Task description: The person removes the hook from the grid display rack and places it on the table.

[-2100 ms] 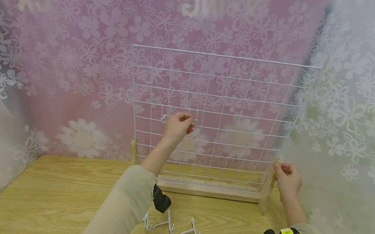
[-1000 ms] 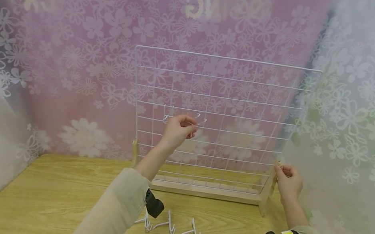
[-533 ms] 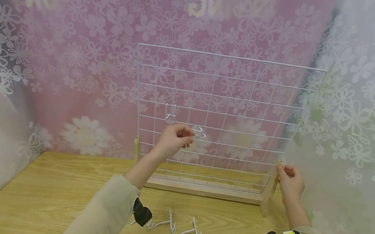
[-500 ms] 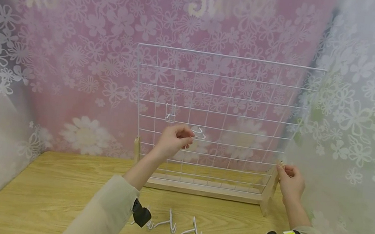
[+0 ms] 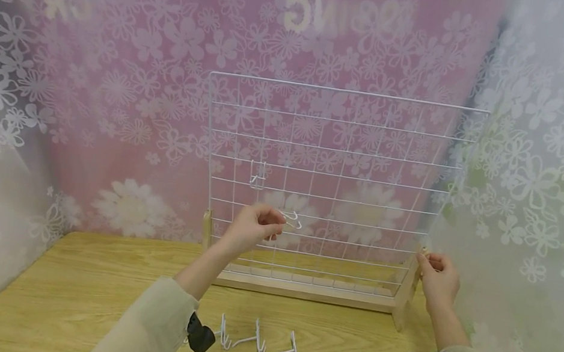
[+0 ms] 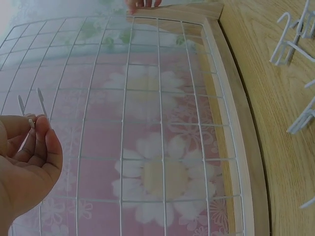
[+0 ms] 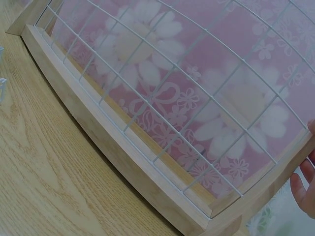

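While pinching a white wire hook (image 5: 293, 219) in the left hand (image 5: 251, 229) just in front of the wire grid (image 5: 373, 153) (low, left of middle), steadying its wooden frame (image 5: 405, 292) with the right hand (image 5: 438, 278), grip closed on the post.

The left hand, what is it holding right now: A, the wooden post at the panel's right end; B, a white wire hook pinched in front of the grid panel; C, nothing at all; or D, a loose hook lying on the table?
B: the left hand pinches a white wire hook in front of the grid panel, while the right hand grips the wooden post.
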The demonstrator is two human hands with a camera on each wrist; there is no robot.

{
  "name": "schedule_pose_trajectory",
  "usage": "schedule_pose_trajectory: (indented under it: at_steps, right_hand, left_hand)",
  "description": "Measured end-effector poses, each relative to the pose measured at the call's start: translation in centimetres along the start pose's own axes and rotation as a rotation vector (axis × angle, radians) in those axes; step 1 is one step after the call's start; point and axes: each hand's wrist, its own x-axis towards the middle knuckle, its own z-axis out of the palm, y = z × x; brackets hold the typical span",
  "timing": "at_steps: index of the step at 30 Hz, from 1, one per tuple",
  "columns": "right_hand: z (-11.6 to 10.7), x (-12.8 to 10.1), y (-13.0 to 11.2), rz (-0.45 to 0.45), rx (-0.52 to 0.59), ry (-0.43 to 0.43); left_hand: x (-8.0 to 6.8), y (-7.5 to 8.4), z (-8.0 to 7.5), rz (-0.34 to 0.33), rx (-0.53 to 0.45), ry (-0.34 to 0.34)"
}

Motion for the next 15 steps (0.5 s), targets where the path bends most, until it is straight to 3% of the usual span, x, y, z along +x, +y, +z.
schedule_pose_trajectory:
  at_steps: [15]
  right_hand:
    - [0.0,-0.2,-0.3,-0.002,-0.004,0.007]
  left_hand:
    - [-2.5,-1.6,0.2,0.003,0.035,-0.123]
